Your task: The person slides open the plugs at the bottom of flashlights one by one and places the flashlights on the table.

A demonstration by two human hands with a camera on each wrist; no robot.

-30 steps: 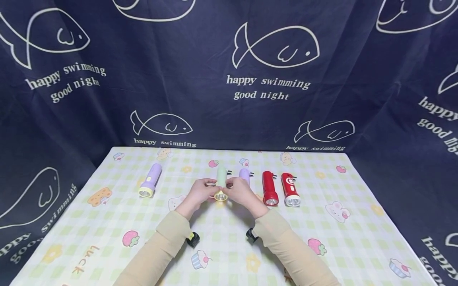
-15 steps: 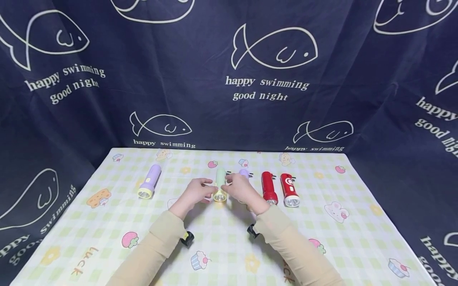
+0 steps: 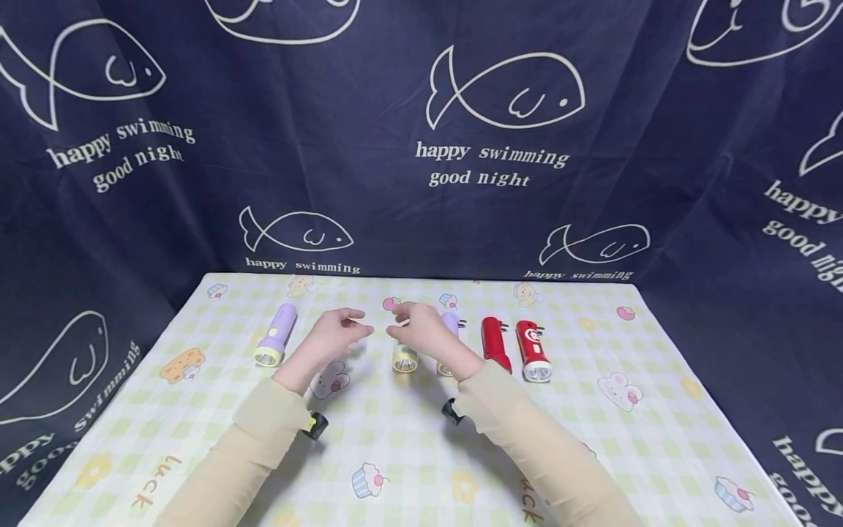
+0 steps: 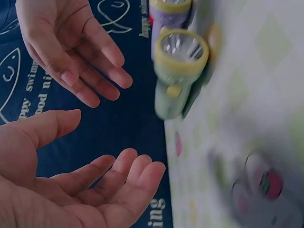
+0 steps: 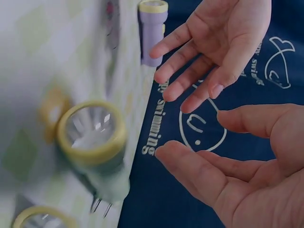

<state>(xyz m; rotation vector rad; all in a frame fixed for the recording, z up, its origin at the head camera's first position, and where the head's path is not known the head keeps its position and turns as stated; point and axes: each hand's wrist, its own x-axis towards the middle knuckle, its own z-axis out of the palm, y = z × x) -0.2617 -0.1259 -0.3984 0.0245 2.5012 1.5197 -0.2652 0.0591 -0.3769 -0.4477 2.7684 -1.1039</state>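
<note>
In the head view my left hand (image 3: 332,338) hovers over the tablecloth between a purple flashlight (image 3: 277,335) and a light green one. It holds nothing, and its fingers are relaxed and spread from the thumb. My right hand (image 3: 423,331), equally bare, is above the green flashlight (image 3: 405,360) and hides most of its body. The left wrist view shows the green flashlight (image 4: 179,66) lying with its yellow-rimmed lens facing the camera. A second purple flashlight (image 3: 451,320) lies partly behind my right hand. In the right wrist view both palms face each other, apart.
To the right lie a plain red flashlight (image 3: 494,340) and a red one with a white rim (image 3: 534,353). Two-pin plugs stick out of their sides. The checked tablecloth (image 3: 395,432) ends at a dark blue curtain (image 3: 369,146) with fish drawings.
Both hands have let go of the green flashlight and lifted. My left hand has moved left, away from it; my right hand has risen slightly. The flashlight stays on the cloth.
</note>
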